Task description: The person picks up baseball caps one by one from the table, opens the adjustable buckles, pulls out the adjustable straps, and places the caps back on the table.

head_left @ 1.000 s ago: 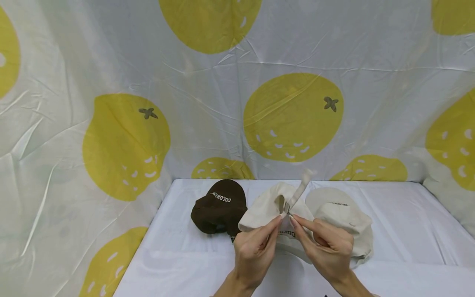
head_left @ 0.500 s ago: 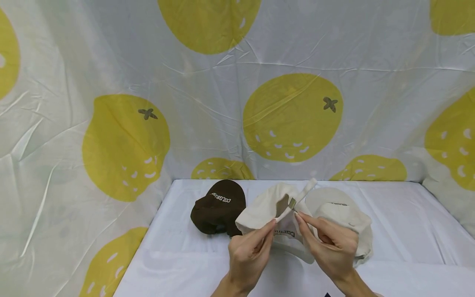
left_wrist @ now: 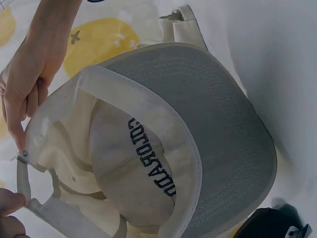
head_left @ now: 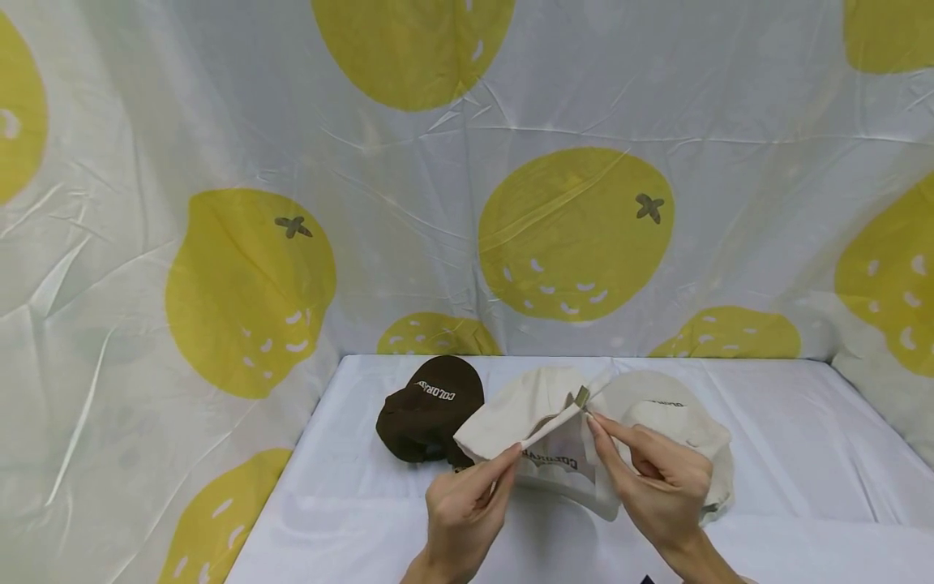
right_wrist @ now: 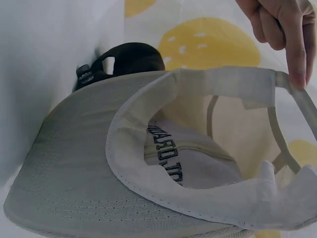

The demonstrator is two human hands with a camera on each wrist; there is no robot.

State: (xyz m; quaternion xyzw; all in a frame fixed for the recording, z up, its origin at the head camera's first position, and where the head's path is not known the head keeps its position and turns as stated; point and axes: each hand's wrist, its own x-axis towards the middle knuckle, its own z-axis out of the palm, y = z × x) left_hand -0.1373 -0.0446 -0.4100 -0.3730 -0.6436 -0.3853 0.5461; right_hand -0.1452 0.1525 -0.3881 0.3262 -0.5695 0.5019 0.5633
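A cream baseball cap (head_left: 511, 414) is held up in front, its inside and the grey underside of its brim (left_wrist: 228, 124) facing the wrist cameras. Dark lettering (left_wrist: 148, 153) shows inside the crown. My left hand (head_left: 463, 515) pinches the thin back strap (head_left: 550, 427) between thumb and forefinger, at the strap's left side. With thumb and forefinger, my right hand (head_left: 657, 478) pinches the band right beside the metal buckle (head_left: 581, 397). Beyond the buckle, the strap's loose tail (head_left: 600, 383) points up and right. Between the hands, the strap is stretched across the back opening.
On the white-covered table (head_left: 788, 454), a dark brown cap (head_left: 438, 405) lies at the left and a beige cap (head_left: 682, 442) at the right, partly behind my right hand. A lemon-print curtain (head_left: 409, 235) hangs along the table's far edge.
My left hand has moved left and slightly down, drawing the strap through the buckle. The loose tail has shortened and the back opening has widened. My right hand has shifted slightly right.
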